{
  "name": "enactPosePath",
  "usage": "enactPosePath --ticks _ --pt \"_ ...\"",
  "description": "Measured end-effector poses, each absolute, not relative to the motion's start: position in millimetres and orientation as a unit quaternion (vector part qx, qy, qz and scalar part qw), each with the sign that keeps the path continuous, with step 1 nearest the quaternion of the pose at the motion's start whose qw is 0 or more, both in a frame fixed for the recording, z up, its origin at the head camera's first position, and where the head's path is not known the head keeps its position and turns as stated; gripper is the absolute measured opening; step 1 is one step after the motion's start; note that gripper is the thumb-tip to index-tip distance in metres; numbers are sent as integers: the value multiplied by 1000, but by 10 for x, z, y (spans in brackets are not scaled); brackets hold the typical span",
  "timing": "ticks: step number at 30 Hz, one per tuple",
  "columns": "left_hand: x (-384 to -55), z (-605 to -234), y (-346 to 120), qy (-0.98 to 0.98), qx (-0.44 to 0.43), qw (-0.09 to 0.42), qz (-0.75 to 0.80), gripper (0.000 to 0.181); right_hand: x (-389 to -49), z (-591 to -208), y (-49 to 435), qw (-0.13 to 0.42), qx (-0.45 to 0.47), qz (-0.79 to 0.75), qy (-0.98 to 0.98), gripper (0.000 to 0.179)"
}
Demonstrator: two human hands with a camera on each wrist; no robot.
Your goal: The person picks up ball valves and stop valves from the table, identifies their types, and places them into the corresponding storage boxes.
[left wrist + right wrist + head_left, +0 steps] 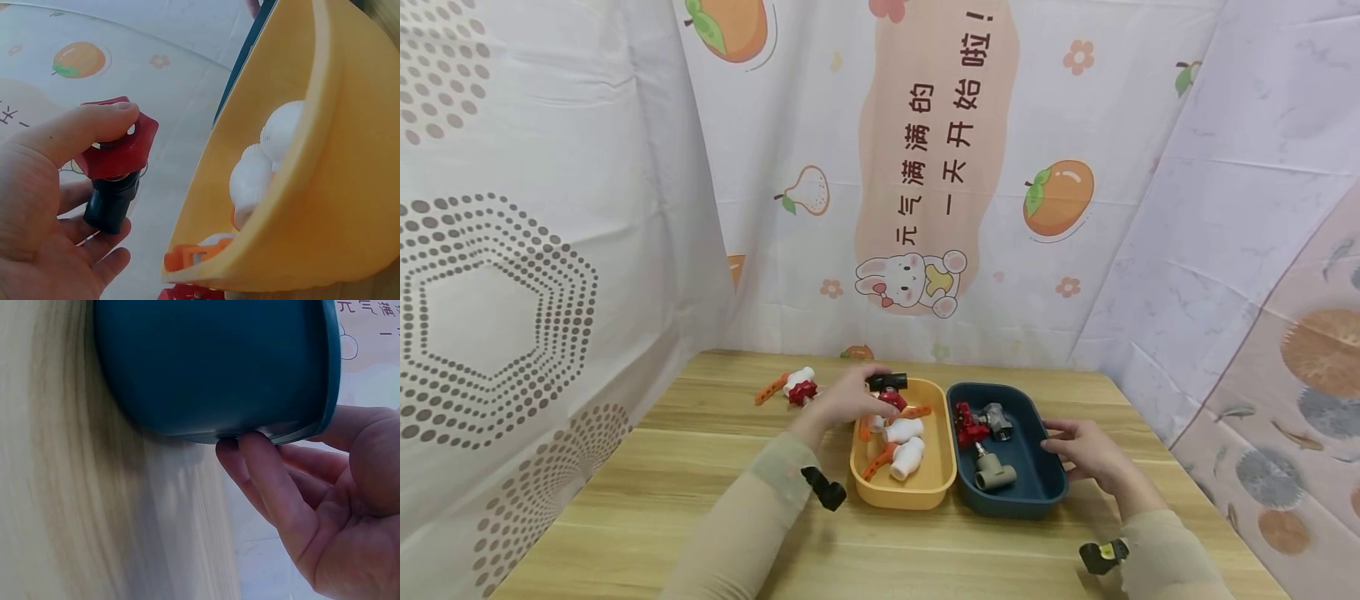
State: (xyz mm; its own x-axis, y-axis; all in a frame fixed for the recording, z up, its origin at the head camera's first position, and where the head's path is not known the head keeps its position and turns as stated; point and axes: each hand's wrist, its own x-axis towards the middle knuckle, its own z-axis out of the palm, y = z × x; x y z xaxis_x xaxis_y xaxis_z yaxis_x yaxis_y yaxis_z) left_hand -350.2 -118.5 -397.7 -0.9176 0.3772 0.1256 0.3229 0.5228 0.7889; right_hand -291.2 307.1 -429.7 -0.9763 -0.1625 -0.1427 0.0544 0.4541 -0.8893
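Observation:
My left hand (850, 396) holds a black valve (114, 203) with a red handwheel (119, 147), thumb on the wheel and fingers around the body. It is raised at the left rim of the yellow bin (902, 498). White ball valves (904, 458) with orange lever handles lie inside that bin. Beside it stands a dark blue bin (1026, 471), holding a grey-green valve (996, 475), a metal valve (997, 421) and red handwheels (970, 429). My right hand (1086, 450) pinches the blue bin's right wall, with fingers on the outside and the thumb at the rim.
On the wooden table (715, 467), left of the yellow bin, lie a white valve with an orange handle (773, 388) and a red handwheel valve (802, 392). Printed curtains (790, 275) hang behind the table and along both sides.

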Motion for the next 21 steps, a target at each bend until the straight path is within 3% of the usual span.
enactPosePath --ticks 21 --pt "-3527 -3948 -920 869 218 39 442 78 -3015 -4224 3046 111 -38 -510 852 59"
